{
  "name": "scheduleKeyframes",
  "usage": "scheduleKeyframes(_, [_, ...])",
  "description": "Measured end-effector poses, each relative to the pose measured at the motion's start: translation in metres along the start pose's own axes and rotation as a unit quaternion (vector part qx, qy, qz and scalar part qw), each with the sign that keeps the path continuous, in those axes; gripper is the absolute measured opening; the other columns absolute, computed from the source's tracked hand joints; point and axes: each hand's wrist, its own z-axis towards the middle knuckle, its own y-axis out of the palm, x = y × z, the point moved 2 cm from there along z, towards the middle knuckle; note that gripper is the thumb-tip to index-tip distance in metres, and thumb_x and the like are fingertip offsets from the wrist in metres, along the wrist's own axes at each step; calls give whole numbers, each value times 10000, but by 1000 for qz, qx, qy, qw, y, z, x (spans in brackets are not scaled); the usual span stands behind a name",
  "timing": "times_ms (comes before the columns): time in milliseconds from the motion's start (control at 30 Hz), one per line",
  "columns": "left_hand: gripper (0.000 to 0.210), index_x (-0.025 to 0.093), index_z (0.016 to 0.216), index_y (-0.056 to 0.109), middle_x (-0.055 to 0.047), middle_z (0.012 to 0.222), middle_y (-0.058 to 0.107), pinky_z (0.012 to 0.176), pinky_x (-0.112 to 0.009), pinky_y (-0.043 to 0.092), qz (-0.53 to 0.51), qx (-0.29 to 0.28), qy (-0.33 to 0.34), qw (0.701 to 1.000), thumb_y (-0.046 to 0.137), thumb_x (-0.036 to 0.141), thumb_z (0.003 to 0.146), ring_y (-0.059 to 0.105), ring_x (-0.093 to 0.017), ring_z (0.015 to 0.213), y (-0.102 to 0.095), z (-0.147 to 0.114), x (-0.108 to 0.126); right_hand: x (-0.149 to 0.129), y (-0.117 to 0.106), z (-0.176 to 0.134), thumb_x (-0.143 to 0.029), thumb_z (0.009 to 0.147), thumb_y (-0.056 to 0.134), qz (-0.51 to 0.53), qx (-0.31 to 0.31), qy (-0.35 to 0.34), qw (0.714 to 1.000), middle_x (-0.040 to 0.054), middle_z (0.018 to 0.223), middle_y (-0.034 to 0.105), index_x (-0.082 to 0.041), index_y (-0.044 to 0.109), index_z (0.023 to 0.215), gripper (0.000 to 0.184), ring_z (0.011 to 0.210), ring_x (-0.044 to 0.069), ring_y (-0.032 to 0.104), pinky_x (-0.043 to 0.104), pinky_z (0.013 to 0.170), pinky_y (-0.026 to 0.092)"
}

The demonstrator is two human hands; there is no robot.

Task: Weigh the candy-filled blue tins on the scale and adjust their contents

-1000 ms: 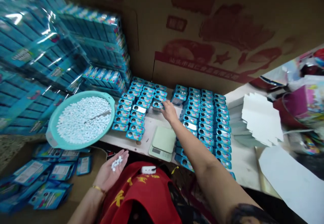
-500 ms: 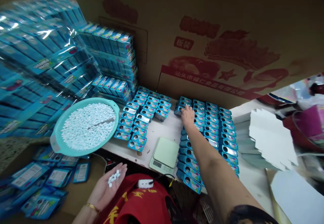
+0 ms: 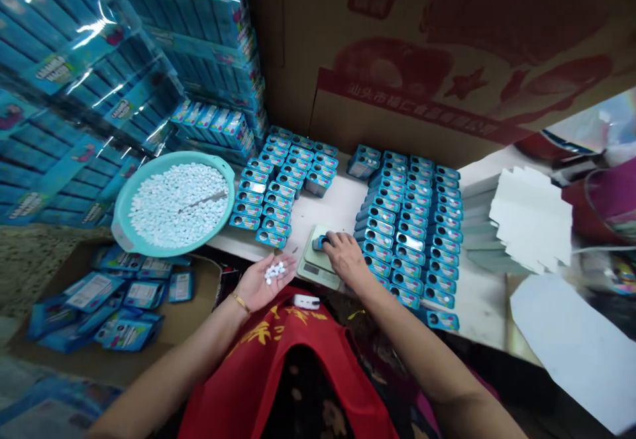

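Observation:
My left hand [image 3: 261,285] is palm up with its fingers stretched out, and a small pile of white candy tablets [image 3: 275,271] rests in the palm. My right hand [image 3: 346,259] grips a small blue candy box [image 3: 320,242] over the pale green kitchen scale [image 3: 318,264]; whether the box touches the plate, I cannot tell. Left of the scale, a teal basin [image 3: 119,226] is full of the same tablets, with a long thin tool [image 3: 201,202] lying on them. Rows of blue boxes [image 3: 275,202] stand on both sides of the scale, with round dark openings on top.
Packed blue boxes [image 3: 209,28] are stacked behind the basin. A large brown carton [image 3: 397,114] closes off the back. Below the basin, an open carton [image 3: 199,306] holds loose blue packs [image 3: 94,291]. White card sheets [image 3: 534,217] lie at the right of the table.
My right hand has come from the back of the right-hand rows to the scale with a blue box in it. My left hand has moved right and closer to the scale, still bearing the tablets.

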Motion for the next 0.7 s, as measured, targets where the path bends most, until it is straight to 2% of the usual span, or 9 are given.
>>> scheduleKeyframes(100, [265,50,990,575,-166,1001,633,875,-350,448,13,-2,-5,1000,450,218,827,582,-227,978,1,4,-4,-25,2,-6,-140,828,432,30,49,18,998,102,1176,487,-188,567,1013,233,1075,247,391,415,903,310])
scheduleKeyframes(167, [250,56,941,588,-146,939,650,824,-325,474,14,-1,-4,1000,428,219,840,613,-204,897,-3,5,-8,-51,-1,-8,-193,851,419,80,58,-7,995,113,1175,486,-168,522,1097,268,1061,241,399,399,882,338])
scheduleKeyframes(267, [243,76,867,597,-84,758,658,707,-251,501,3,11,-4,1000,389,202,859,631,-133,694,-11,2,-14,-92,-2,-5,-197,851,421,141,3,-80,987,113,1075,527,-151,480,1141,299,940,211,450,345,776,405])
scheduleKeyframes(333, [251,81,875,594,-73,734,650,687,-236,500,1,29,-8,1000,374,202,866,624,-118,657,-17,-1,-18,-110,1,-2,-170,842,427,147,-32,-111,982,106,1011,541,-141,502,1091,262,907,209,456,336,744,416])
scheduleKeyframes(500, [306,77,1078,535,-132,936,639,754,-308,496,16,41,-41,998,380,227,862,628,-168,796,-32,-10,-25,-121,9,-5,-147,845,420,150,-56,-188,969,64,941,551,-141,540,977,178,882,182,464,298,778,408])
scheduleKeyframes(700, [362,49,1147,488,-166,1016,617,815,-374,470,28,20,-68,997,401,231,846,605,-224,908,-38,-11,-27,-122,6,-10,-212,849,443,188,-56,-167,966,32,956,546,-184,535,969,155,832,156,470,264,697,413])
